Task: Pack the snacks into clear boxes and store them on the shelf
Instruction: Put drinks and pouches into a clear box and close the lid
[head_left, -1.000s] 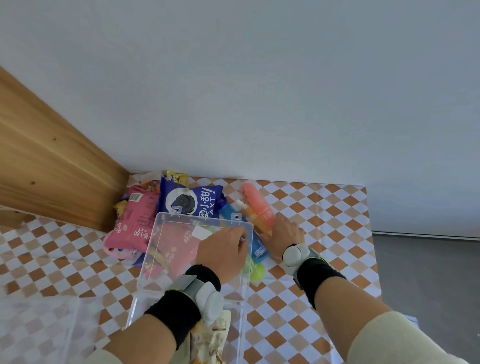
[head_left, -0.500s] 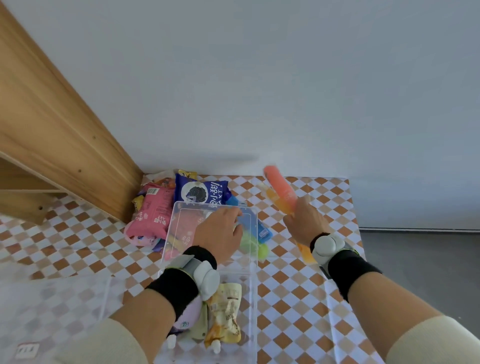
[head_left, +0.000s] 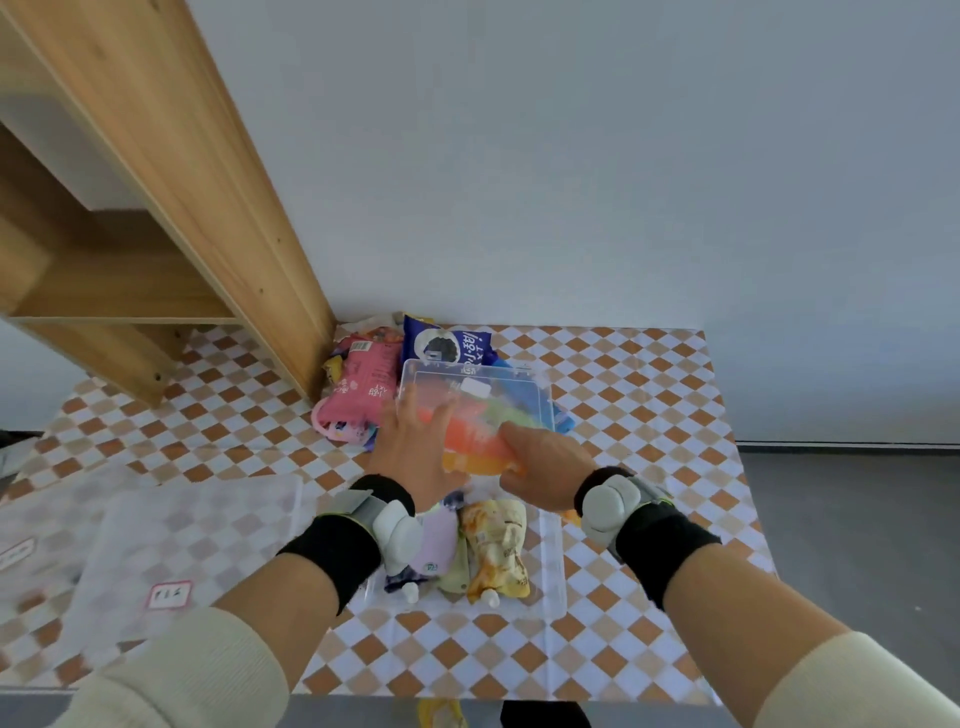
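Note:
A clear box (head_left: 554, 566) sits on the checkered table in front of me, with a purple pouch (head_left: 441, 540) and a yellow pouch (head_left: 496, 551) lying in its near end. Its clear lid (head_left: 478, 387) is tilted up at the far side. My left hand (head_left: 415, 457) presses against the lid's near edge with fingers spread, holding it up. My right hand (head_left: 545, 465) grips a pack of orange-red jelly tubes (head_left: 470, 441) and holds it over the open box, under the lid.
A wooden shelf (head_left: 208, 218) stands at the left. A pink bag (head_left: 358, 389) and a blue bag (head_left: 452, 345) lie piled behind the box. Another clear box with a red-framed label (head_left: 169, 595) lies at the near left. Grey floor (head_left: 852, 519) lies past the table's right edge.
My right hand picked the orange-red tube pack up from the table right of the box and brought it left over the open box. My left hand raised the lid.

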